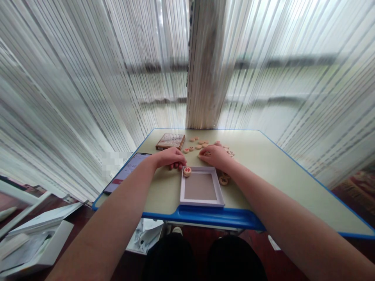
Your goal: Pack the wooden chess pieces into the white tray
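A shallow white box tray (182, 191) lies near the table's front edge. In its back left corner is a round wooden piece with a red character (187, 171). My left hand (175, 158) is curled just beyond that corner; what its fingers hold, if anything, is hidden. Farther right, my right hand (215, 155) reaches among the scattered wooden pieces, its fingers pinched at the edge of a pale piece too small to make out fully. Another piece with a dark character (223, 180) sits beside the tray's right wall, below my right wrist.
A brown patterned box (170, 141) lies at the table's back left. A large phone (125, 171) rests along the left edge. Several loose pieces (198, 147) spread across the back middle. Striped curtains (161, 58) hang behind the blue-edged table (278, 168).
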`<state>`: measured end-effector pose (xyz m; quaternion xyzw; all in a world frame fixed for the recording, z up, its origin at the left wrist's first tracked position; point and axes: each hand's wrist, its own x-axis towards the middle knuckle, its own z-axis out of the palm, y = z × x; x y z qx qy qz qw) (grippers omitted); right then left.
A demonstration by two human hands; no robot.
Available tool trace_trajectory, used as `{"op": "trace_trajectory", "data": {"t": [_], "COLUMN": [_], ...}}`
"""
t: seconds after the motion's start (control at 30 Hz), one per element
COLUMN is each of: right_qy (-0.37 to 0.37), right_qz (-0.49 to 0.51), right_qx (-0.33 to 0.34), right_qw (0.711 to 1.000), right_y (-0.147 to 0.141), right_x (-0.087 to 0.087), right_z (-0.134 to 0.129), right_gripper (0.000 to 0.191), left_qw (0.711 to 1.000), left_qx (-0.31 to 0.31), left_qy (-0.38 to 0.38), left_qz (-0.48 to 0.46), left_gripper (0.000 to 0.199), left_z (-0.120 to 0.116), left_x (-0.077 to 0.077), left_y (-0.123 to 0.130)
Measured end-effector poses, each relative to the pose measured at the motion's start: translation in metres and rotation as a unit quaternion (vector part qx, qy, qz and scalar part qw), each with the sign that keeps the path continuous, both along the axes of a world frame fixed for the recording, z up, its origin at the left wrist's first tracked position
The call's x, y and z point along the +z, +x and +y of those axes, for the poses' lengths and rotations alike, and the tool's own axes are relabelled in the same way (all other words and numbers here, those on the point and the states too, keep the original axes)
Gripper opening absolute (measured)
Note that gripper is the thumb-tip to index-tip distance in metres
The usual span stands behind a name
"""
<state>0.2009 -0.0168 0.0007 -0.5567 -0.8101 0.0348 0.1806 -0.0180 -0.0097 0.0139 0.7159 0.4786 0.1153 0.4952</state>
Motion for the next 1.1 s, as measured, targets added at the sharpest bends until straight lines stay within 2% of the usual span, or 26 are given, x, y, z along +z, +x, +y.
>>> {"op": "trace_trajectory", "data": {"t": [0.2, 0.27, 0.43, 0.53, 0.63, 0.83, 0.97, 1.1], "right_qy": [-0.02, -0.012, -0.021, -0.061, -0.081, -0.061, -0.015, -0.032], "right_qz": [0.007, 0.002, -0.021, -0.052, -0.033, -0.042, -0.065, -0.069], "right_qx": [0.053, 0.05, -0.053, -0.075, -0.06, -0.062, -0.023, 0.006], "right_qw": [0.998, 0.999, 0.998, 0.994, 0.994, 0.995, 0.998, 0.997], "right_y": [-0.005, -0.006, 0.002, 0.008, 0.011, 0.01, 0.009, 0.006], "right_x": [0.002, 0.003, 0.011, 0.015, 0.017, 0.016, 0.012, 0.012], "right_z": [-0.005, -0.004, -0.003, -0.005, -0.008, -0.012, -0.009, -0.009], "right_gripper": [0.031, 0.032, 0.027, 0.02, 0.02, 0.023, 0.023, 0.029], "left_qw": [1.0, 1.0, 1.0, 0.999, 0.998, 0.999, 0.999, 0.998], "left_qx": [0.008, 0.014, -0.01, -0.031, -0.041, -0.035, -0.028, -0.039], "left_qy": [0.008, 0.005, -0.011, -0.033, -0.037, -0.036, -0.028, -0.037], "left_qz": [-0.002, 0.002, 0.0, -0.005, -0.012, -0.013, -0.011, -0.027], "left_gripper": [0.023, 0.023, 0.021, 0.027, 0.032, 0.031, 0.031, 0.035], "left_z": [-0.004, -0.006, -0.005, -0.003, -0.004, -0.006, -0.005, -0.004], "left_x": [0.004, 0.006, 0.007, 0.007, 0.008, 0.009, 0.009, 0.007], "left_y": [0.0, 0.001, 0.0, -0.002, -0.004, -0.003, -0.003, -0.004]}}
